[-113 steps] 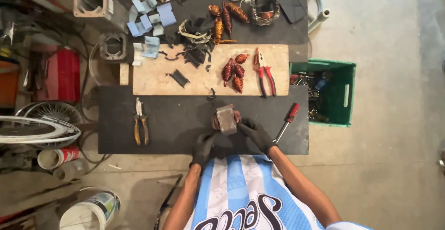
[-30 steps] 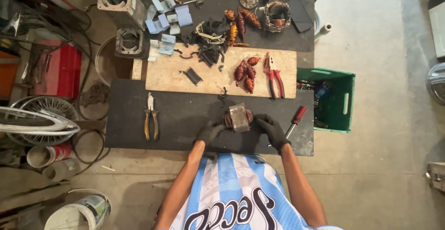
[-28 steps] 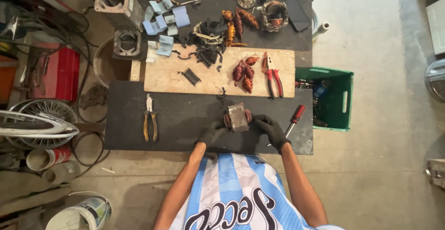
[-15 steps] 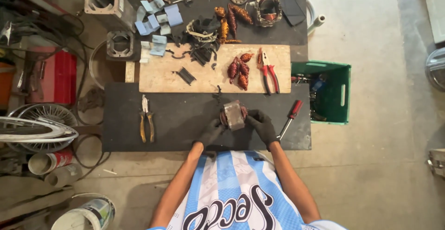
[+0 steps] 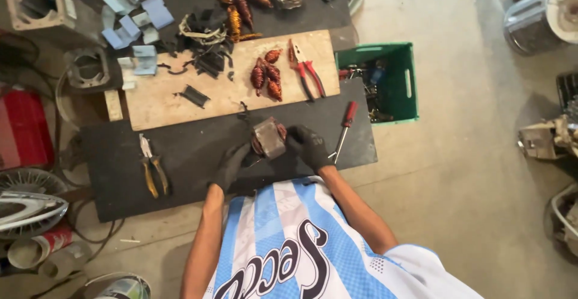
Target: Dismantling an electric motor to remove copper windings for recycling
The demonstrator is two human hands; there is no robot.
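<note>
Hands (image 5: pixel 235 163) (image 5: pixel 308 145) around grey metal block (image 5: pixel 268 137)

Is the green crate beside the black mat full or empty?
Partly filled. The green crate holds jumbled small parts along its left side and bottom, while bare green floor shows elsewhere.

Bare grey concrete floor (image 5: pixel 457 172), black mat (image 5: pixel 192 154), wooden board (image 5: pixel 229 88), even daylight.

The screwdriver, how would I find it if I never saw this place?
Find the long black mat on the floor, then its right end beside the green crate. The screwdriver lies there by the gloved right hand, the only slim tool with one red handle, not two like pliers.
</note>
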